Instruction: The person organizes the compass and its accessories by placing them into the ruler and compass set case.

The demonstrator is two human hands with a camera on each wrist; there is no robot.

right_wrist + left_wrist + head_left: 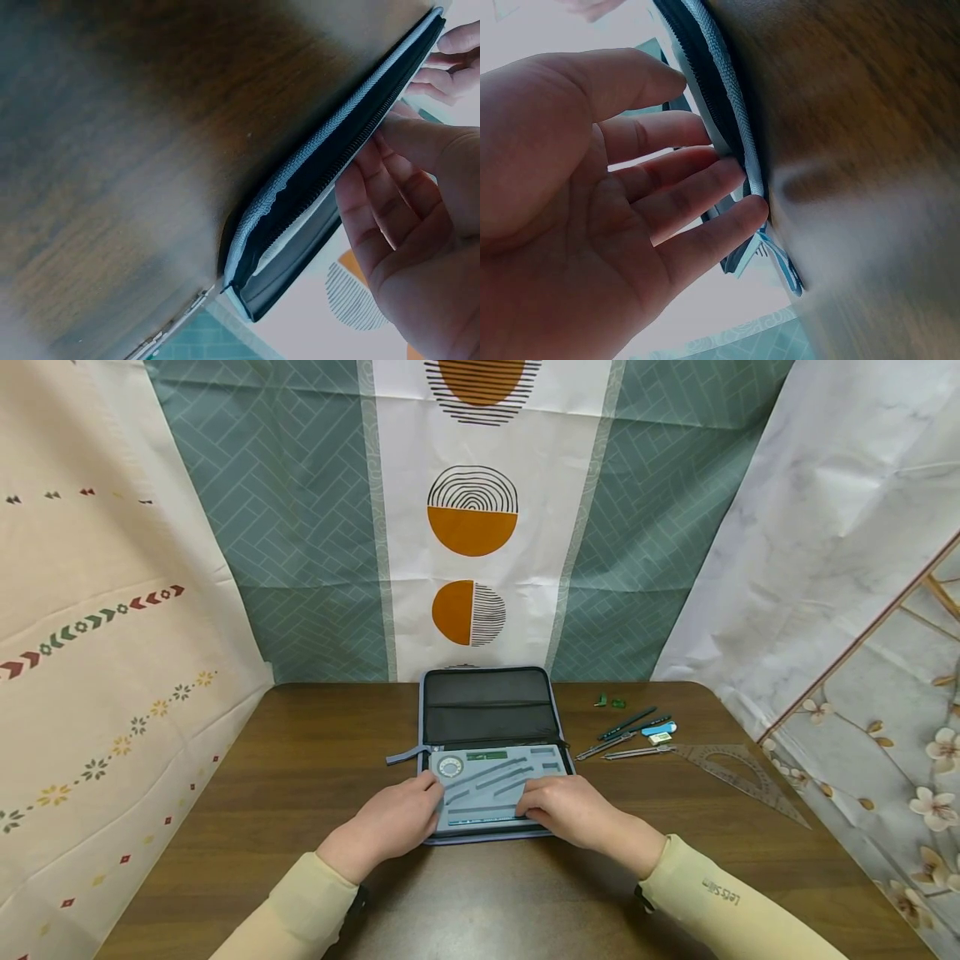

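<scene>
A zippered stationery case [487, 693] lies unfolded on the table, its black lid standing at the back. Its light blue insert [468, 783] has several cut-out slots. A round white dial [450, 767] and a dark green strip [486, 755] sit in the insert, and a thin blue strip [480, 820] lies along its front slot. My left hand [405, 814] rests on the case's left edge, fingers loosely extended against the zipper [712, 97]. At the front right, my right hand [562, 810] touches the insert with fingertips down beside the blue strip's end; its fingertips are partly hidden.
Right of the case lie dark pencils [630, 723], metal compasses [637, 752], a white eraser [660, 738], a blue-and-white item [660, 729] and small green pieces [618, 703]. A transparent set square [742, 777] lies farther right. A zipper-end strap [405, 756] sticks out left.
</scene>
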